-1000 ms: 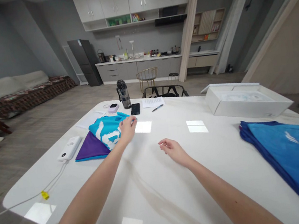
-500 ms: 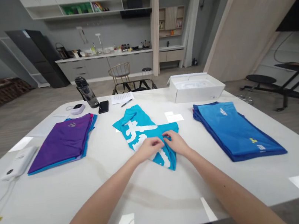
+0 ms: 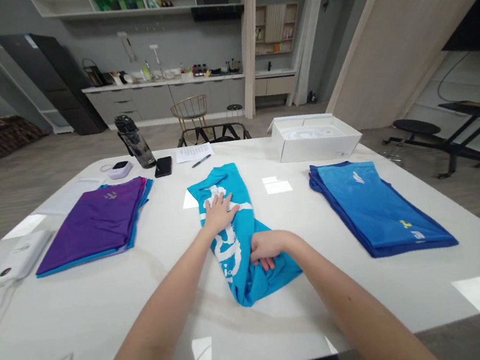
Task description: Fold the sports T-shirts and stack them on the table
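Observation:
A turquoise T-shirt (image 3: 240,204) with a large white print lies crumpled and partly folded on the white table. My left hand (image 3: 220,213) rests flat on its printed part, fingers spread. Lower down and to the right, my right hand (image 3: 271,246) has its fingers curled into the turquoise cloth. The fingertips are partly hidden by the hand and the fabric. Below that hand, the shirt's loose lower part spreads toward me and to the right.
On the left is a purple folded garment stack (image 3: 93,226); on the right, a blue folded garment stack (image 3: 374,202). Farther back are a white box (image 3: 318,141), a water bottle (image 3: 135,141), a phone (image 3: 163,167), a pen (image 3: 202,161) and paper (image 3: 186,154). A white device (image 3: 21,258) with a cable sits left.
My left hand has moved away from my right hand and flattened on the print. My right hand has shifted toward me, and the shirt has turned, its lower part folding over to the right.

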A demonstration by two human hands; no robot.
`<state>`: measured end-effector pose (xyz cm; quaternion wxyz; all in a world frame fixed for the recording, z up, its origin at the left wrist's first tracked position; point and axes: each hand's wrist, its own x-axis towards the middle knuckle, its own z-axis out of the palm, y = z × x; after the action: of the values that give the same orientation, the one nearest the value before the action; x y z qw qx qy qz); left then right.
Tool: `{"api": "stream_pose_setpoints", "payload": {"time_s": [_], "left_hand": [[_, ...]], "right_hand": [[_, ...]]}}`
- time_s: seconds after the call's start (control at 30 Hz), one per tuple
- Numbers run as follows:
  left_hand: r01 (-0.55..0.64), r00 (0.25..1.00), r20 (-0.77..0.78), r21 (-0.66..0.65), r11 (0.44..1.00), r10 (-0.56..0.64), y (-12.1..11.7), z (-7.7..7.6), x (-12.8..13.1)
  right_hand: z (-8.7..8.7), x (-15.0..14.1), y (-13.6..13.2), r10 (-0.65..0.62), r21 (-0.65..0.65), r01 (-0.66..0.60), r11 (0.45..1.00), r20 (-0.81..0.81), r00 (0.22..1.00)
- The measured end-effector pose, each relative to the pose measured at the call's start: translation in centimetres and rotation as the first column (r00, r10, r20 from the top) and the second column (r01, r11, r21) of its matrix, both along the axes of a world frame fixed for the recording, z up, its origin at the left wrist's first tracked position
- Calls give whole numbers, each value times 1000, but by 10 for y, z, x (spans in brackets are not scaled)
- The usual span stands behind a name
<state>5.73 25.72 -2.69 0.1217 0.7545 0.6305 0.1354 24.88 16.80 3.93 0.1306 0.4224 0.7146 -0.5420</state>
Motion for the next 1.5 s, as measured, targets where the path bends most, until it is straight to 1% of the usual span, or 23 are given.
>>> {"api": "stream_pose_setpoints", "payload": {"time_s": [0.13, 0.23, 0.3, 0.4, 0.43, 0.5, 0.57, 0.6, 0.67, 0.77, 0.83, 0.9, 0.93, 1.0, 1.03, 1.07, 1.1, 1.17, 1.23, 1.3, 1.33, 1.4, 1.5], "left_hand": [[98, 991, 90, -39, 994, -94, 3, 0, -19], [109, 985, 137, 4, 994, -109, 2, 0, -29], [6, 991, 135, 68, 998, -16, 1, 4, -35], [-281, 958, 83, 108, 954, 273, 1, 11, -46], [-351, 936, 67, 93, 932, 346, 2, 14, -50], [-404, 913, 72, 38, 914, 401, 4, 17, -57], [-392, 908, 153, -22, 920, 391, 7, 17, -63], [-385, 898, 211, -51, 922, 387, 10, 17, -64], [-391, 853, 333, -101, 915, 401, 14, 15, -64], [-388, 759, 512, -140, 911, 402, 17, 16, -55], [-291, 710, 637, -121, 949, 299, 14, 19, -42], [-87, 687, 720, -57, 995, 102, 7, 24, -26], [46, 675, 738, -25, 999, -13, 3, 26, -18], [300, 633, 746, 13, 954, -210, -7, 31, -5], [396, 611, 740, 20, 918, -280, -11, 33, 0], [450, 605, 727, 26, 893, -326, -13, 34, 2], [454, 623, 702, 36, 890, -346, -15, 36, 2], [321, 739, 604, 72, 944, -297, -14, 39, -4], [94, 872, 473, 90, 991, -126, -9, 40, -15], [-51, 932, 360, 19, 999, 41, -4, 39, -27], [-70, 945, 317, -37, 997, 78, -3, 38, -31], [-39, 960, 271, -121, 992, 71, -1, 34, -34], [31, 956, 292, -128, 991, 8, -2, 29, -28]], "right_hand": [[-2, -25, 33, 170, -180, -134, 975, 201, 965], [-3, -33, 37, 170, -214, -123, 969, 216, 962], [1, -29, 34, 151, -220, -114, 969, 159, 976], [12, -15, 35, 117, -156, -111, 982, 36, 992], [15, -10, 38, 72, -101, -71, 992, 9, 997], [20, -2, 45, -102, 53, 105, 993, -53, 993], [19, 2, 52, -282, 168, 306, 937, -152, 947], [16, 1, 55, -328, 183, 364, 913, -201, 923], [8, -3, 57, -335, 145, 381, 913, -264, 904], [-4, -12, 55, -298, 78, 332, 940, -285, 911], [-8, -16, 56, -292, 80, 329, 941, -300, 908], [-9, -14, 61, -354, 119, 415, 902, -346, 869], [-10, -11, 64, -415, 148, 500, 853, -387, 823], [-11, -4, 73, -531, 211, 678, 704, -478, 700], [-12, 0, 78, -562, 234, 733, 639, -509, 652], [-13, 3, 81, -574, 249, 758, 603, -525, 629], [-15, 5, 84, -572, 256, 761, 596, -529, 626], [-20, 5, 86, -551, 236, 735, 635, -529, 646], [-26, 1, 85, -526, 182, 706, 685, -547, 651], [-31, -5, 82, -507, 134, 681, 720, -569, 647], [-33, -7, 81, -493, 120, 668, 734, -582, 647], [-38, -10, 80, -463, 130, 649, 750, -597, 655], [-41, -11, 82, -470, 179, 644, 744, -545, 694]]}}
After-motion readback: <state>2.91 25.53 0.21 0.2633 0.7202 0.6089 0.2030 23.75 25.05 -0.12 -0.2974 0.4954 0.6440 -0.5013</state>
